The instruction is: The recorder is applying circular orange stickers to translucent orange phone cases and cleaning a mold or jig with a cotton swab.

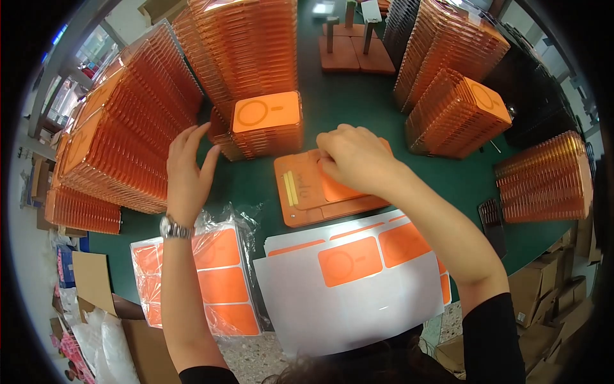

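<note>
My right hand (358, 159) is closed, with its fingers curled down over an orange flat block (297, 208) on the table. A smooth orange panel (339, 190) shows in the block, partly under this hand; what the fingertips hold, if anything, is hidden. Two short yellow strips (291, 188) lie on the block's left part. Further left, my left hand (188, 166) is raised with fingers apart and nothing visible in it. Its fingertips are close to a short stack of clear orange-tinted plastic trays (268, 137), topped by an orange card with a ring mark (267, 112).
Tall tray stacks stand at left (121, 128), back (246, 51) and right (454, 115). White sheets of orange stickers (350, 261) lie in front, beside a plastic-wrapped sticker pack (220, 285). Orange blocks with upright posts (358, 54) stand behind; a dark phone-like object (492, 227) lies right.
</note>
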Demonstrator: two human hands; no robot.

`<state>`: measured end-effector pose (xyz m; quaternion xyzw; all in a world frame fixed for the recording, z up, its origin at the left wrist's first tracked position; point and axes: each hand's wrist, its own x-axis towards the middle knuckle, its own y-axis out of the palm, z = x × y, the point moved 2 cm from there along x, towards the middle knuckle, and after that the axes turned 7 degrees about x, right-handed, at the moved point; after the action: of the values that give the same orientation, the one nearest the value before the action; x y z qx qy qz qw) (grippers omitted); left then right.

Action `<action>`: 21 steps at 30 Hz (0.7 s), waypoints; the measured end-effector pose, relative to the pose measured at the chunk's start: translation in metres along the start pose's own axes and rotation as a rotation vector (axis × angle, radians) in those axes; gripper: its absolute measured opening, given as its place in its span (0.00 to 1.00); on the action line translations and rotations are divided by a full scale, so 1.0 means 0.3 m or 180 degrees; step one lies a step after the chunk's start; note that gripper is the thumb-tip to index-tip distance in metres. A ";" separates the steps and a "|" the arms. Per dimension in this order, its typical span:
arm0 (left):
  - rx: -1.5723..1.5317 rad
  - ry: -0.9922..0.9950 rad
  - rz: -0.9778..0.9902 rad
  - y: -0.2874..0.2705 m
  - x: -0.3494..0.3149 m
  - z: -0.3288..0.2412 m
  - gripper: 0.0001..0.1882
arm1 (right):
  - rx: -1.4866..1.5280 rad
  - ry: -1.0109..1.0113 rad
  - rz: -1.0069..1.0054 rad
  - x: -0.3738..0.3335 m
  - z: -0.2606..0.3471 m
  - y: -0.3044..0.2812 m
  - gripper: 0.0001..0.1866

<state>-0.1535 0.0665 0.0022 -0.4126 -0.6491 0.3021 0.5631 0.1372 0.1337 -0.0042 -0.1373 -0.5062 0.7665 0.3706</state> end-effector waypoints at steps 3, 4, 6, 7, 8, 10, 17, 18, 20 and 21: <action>0.0044 0.0090 0.0310 0.047 0.057 0.020 0.15 | -0.0252 -0.0170 -0.0190 -0.028 0.007 0.036 0.04; 0.0041 0.0119 0.0492 0.059 0.068 0.033 0.12 | -0.0360 -0.0211 -0.0235 -0.035 0.016 0.042 0.04; -0.0112 0.0137 0.0544 0.065 0.078 0.060 0.11 | -0.0499 -0.0232 -0.0168 -0.045 0.034 0.041 0.07; -0.0256 0.0128 0.0589 0.068 0.081 0.067 0.10 | -0.0417 -0.0173 -0.0064 -0.048 0.039 0.039 0.08; -0.0264 0.0166 0.0597 0.070 0.080 0.070 0.10 | -0.0330 -0.0118 0.0038 -0.053 0.040 0.031 0.09; -0.0888 -0.0180 0.0454 0.046 0.075 0.067 0.09 | 0.0097 0.0086 0.0061 -0.066 0.022 -0.028 0.09; -0.2267 -0.0443 0.0724 -0.054 -0.029 -0.053 0.08 | 0.2901 0.0641 -0.1171 -0.207 -0.234 -0.131 0.11; -0.2205 -0.0238 0.0644 -0.051 -0.054 -0.098 0.07 | 0.2864 0.0825 -0.1266 -0.239 -0.281 -0.117 0.12; -0.2342 -0.0251 0.0766 -0.003 -0.121 -0.197 0.07 | 0.2712 0.0949 -0.1337 -0.282 -0.319 -0.062 0.12; -0.2242 -0.0060 0.0757 0.036 -0.146 -0.245 0.08 | 0.2555 0.1073 -0.1389 -0.299 -0.331 -0.037 0.13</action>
<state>-0.0783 0.0281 -0.0147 -0.6508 -0.6660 0.1273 0.3415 0.2618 0.1396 -0.0539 0.0036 -0.1205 0.7727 0.6232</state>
